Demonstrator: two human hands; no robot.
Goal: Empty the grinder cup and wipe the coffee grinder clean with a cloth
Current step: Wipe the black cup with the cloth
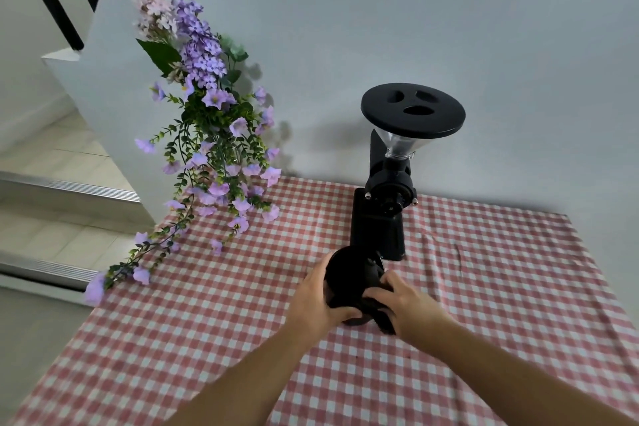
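A black coffee grinder stands upright at the back of the table, with a clear funnel hopper and a round black lid on top. Just in front of its base I hold the black grinder cup above the tablecloth. My left hand wraps around the cup's left side. My right hand presses a dark cloth against the cup's right side and rim. The cup's inside is dark and I cannot tell what it holds.
A red-and-white checked tablecloth covers the table. A spray of purple artificial flowers leans at the back left, trailing over the table's left edge. A white wall is behind; tiled steps lie to the left.
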